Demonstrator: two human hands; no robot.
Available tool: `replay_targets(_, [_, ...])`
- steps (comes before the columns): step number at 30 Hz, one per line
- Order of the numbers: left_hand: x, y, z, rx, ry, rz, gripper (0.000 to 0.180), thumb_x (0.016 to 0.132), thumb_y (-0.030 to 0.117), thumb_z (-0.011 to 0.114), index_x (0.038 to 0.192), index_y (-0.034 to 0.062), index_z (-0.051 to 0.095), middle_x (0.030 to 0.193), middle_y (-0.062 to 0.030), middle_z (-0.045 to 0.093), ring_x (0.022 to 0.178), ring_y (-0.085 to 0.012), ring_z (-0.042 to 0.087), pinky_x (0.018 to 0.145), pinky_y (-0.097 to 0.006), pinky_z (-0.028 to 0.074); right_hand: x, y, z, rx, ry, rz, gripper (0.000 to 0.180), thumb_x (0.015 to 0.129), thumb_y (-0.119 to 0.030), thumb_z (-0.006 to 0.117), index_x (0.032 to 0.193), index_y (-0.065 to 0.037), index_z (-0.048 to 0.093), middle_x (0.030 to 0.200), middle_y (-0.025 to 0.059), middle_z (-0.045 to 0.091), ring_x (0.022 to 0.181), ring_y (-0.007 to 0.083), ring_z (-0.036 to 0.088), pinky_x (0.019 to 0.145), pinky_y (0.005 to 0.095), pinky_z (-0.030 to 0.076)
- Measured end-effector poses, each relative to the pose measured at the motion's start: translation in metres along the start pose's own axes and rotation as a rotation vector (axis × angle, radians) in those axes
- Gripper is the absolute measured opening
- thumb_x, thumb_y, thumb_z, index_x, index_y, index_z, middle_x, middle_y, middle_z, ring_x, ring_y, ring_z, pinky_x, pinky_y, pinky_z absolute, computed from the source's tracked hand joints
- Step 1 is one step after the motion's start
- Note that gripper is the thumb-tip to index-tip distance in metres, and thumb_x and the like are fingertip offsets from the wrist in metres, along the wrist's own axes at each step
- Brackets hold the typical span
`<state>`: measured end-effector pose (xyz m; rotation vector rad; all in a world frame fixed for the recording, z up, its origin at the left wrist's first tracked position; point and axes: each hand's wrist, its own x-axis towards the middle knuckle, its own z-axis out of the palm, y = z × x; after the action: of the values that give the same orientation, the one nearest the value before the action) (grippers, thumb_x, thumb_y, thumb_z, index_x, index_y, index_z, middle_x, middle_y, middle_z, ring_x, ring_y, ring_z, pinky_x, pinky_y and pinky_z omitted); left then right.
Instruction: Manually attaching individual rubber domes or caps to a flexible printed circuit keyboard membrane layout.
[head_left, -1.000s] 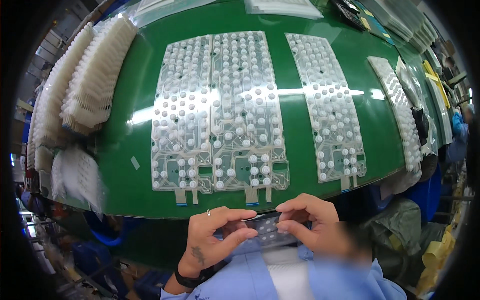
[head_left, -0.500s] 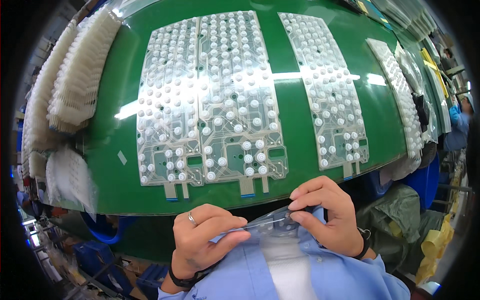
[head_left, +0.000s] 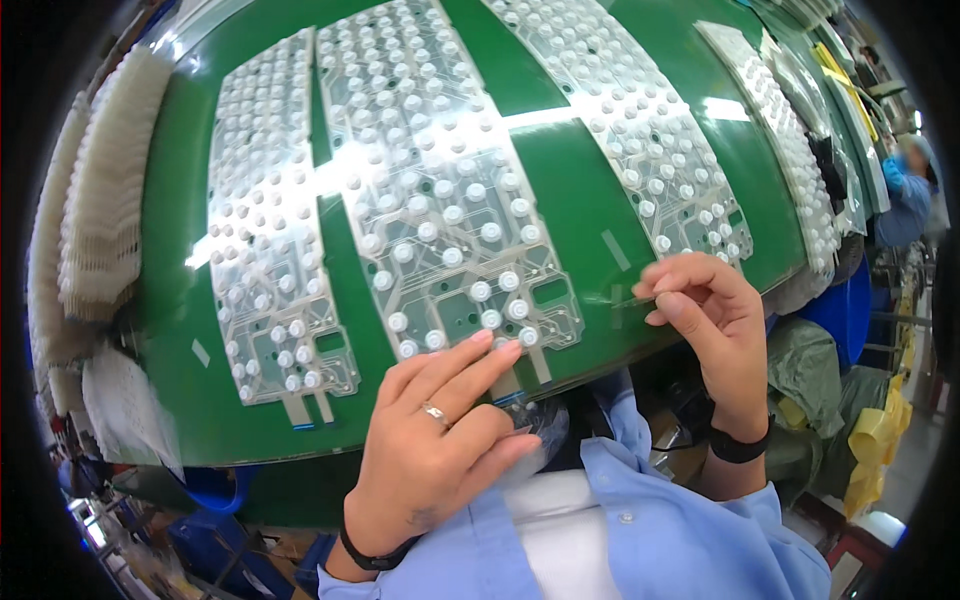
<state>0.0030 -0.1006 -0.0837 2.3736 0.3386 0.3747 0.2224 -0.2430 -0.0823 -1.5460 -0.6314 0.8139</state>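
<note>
The green surface (head_left: 570,200) carries a white-domed membrane circuit sheet (head_left: 430,185) at 12 o'clock. At 7 o'clock, the left hand (head_left: 430,425) extends its fingers over the sheet's lower edge; whether they grip the adjacent clear film (head_left: 548,430) cannot be determined. At 3 o'clock, the right hand's (head_left: 725,335) fingers pinch a thin clear strip (head_left: 628,302).

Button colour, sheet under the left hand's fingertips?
White buttons; best seen in the head view.

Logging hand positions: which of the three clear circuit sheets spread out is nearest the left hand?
The middle sheet: the left hand overlaps its lower edge; the left sheet and right sheet lie clear of that hand.
</note>
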Motion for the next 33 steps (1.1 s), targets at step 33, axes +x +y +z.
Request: replay_targets(33, [0.011, -0.009, 0.012, 0.074, -0.069, 0.127, 0.027, 0.079, 0.037, 0.071, 0.072, 0.0135, 0.061, 0.115, -0.0025, 0.069, 0.114, -0.0272, 0.059, 0.083, -0.037, 0.042, 0.014, -0.003, 0.039, -0.497, -0.079, -0.064, 0.003, 0.084, -0.002, 0.067, 0.087, -0.001, 0.068, 0.079, 0.0010, 0.062, 0.059, 0.0031, 0.049, 0.050, 0.0186, 0.034])
